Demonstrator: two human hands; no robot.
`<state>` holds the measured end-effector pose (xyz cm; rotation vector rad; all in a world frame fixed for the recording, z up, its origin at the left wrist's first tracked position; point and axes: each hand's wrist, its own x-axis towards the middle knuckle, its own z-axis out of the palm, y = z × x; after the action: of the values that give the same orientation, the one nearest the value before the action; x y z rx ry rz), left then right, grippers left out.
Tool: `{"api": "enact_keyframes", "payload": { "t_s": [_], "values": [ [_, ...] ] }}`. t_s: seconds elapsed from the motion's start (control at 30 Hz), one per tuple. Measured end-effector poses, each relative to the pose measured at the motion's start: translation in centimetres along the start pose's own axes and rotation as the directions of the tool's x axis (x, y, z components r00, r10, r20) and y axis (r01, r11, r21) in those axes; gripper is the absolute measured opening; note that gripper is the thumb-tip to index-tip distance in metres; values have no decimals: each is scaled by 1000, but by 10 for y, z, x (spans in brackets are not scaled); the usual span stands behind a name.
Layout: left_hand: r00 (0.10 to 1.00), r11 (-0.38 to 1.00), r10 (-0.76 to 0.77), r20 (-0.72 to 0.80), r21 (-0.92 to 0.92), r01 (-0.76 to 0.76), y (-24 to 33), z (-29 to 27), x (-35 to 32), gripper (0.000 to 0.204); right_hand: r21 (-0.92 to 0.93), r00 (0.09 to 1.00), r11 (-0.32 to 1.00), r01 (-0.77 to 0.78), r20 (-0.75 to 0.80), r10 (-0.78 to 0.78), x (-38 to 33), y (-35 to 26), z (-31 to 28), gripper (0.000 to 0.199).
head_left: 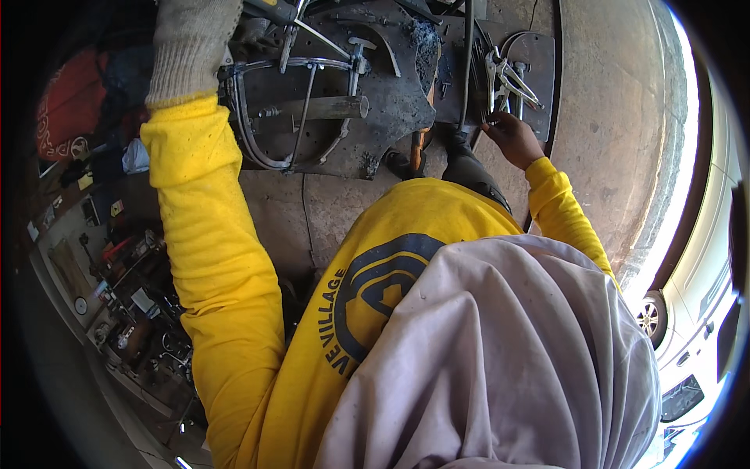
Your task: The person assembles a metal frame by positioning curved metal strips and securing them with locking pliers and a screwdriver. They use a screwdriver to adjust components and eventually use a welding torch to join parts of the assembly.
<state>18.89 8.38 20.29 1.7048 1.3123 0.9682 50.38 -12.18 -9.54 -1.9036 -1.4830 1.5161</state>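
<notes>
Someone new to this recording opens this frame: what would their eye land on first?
Probably the bright yellow top filling the middle and left, with a pale cloth draped across it at lower centre. Next, the mismatched hands: a gloved left hand at the upper left edge, and a bare right hand just below silver pliers, right of centre.

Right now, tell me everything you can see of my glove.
The glove is pale grey and looks knitted, with a ribbed, yellowish-edged cuff. It covers your left hand, at upper left, the cuff meeting the yellow sleeve. The picture's top edge cuts off its fingers, so what they touch is unseen.
</notes>
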Motion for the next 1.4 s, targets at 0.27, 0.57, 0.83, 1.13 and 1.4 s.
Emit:
{"api": "enact_keyframes", "payload": {
  "t_s": [0.27,0.57,0.83,1.13,1.4],
  "values": [
    [998,998,58,20,-4,-58,-32,19,12,15,-59,998,998,0,-59,-4,6,8,-2,46],
    [997,900,6,-73,-435,-37,-42,54,3,13,16,999,1000,-27,-36,28,6,17,2,46],
    [978,967,-93,-186,-249,45,-12,63,-15,6,-20,1000,1000,-8,-16,8,16,4,13,50],
    [978,971,-66,-199,-238,17,-12,69,-14,6,-44,1000,999,11,-17,-12,14,-2,14,51],
    [973,973,177,-149,-123,-195,-20,80,-13,6,-63,999,997,44,-22,-46,14,-3,14,52]
  ]
}}
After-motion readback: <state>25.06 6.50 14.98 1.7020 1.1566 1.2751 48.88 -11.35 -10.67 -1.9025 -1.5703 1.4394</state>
